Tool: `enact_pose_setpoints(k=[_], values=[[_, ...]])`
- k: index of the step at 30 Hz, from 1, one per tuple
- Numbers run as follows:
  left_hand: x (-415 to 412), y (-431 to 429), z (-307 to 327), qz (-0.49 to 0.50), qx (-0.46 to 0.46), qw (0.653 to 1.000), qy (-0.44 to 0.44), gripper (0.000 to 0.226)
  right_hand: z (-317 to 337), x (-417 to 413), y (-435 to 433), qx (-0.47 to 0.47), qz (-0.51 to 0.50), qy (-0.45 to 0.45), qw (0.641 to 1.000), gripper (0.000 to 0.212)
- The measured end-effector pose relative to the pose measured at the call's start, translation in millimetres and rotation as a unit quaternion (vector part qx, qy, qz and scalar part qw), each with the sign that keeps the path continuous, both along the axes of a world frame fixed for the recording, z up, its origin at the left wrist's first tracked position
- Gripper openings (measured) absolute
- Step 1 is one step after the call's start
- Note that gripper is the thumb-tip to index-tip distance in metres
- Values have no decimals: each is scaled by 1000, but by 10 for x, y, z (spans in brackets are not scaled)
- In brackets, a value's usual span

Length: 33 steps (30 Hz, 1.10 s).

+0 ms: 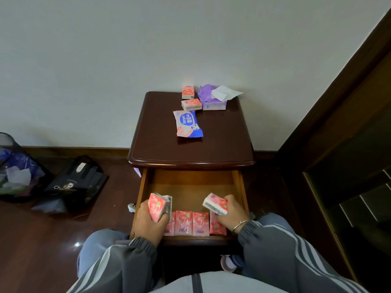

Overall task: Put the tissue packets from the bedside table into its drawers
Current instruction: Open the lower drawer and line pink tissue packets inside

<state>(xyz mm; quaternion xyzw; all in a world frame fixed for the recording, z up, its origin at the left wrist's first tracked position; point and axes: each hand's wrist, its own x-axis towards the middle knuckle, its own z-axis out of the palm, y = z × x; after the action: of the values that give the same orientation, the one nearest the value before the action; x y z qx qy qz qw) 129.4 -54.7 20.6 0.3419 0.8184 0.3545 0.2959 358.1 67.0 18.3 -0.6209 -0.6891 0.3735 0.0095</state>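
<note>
The dark wooden bedside table (222,142) has its top drawer (190,185) pulled open. Along the drawer's front lies a row of several pink tissue packets (191,224). My left hand (148,223) grips a pink packet (157,207) over the drawer's left side. Over the right side my right hand (231,212) holds another pink packet (214,205). On the tabletop sit two pink packets, one (187,92) at the back and one (191,104) in front of it, and a blue and pink wipes pack (187,123).
A purple tissue box (213,100) with a white sheet sticking out stands at the tabletop's back right. A black bag (78,182) and a mesh bin (14,170) sit on the floor to the left. A dark wooden bed frame (338,123) rises on the right.
</note>
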Motion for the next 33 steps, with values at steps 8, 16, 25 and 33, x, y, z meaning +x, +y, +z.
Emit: enact_pose_setpoints(k=[8, 16, 25, 33], values=[[11, -20, 9, -2, -18, 1000, 14, 51, -52, -102, 214, -107, 83, -121, 983, 51], [34, -5, 8, -2, -16, 1000, 25, 50, 33, -95, 289, -86, 110, -147, 979, 57], [46, 15, 9, -7, -10, 999, 32, 50, 282, -62, 40, -102, -101, -125, 982, 51], [54, 16, 13, -6, -16, 999, 32, 53, 276, -101, 298, -14, -19, -115, 993, 47]])
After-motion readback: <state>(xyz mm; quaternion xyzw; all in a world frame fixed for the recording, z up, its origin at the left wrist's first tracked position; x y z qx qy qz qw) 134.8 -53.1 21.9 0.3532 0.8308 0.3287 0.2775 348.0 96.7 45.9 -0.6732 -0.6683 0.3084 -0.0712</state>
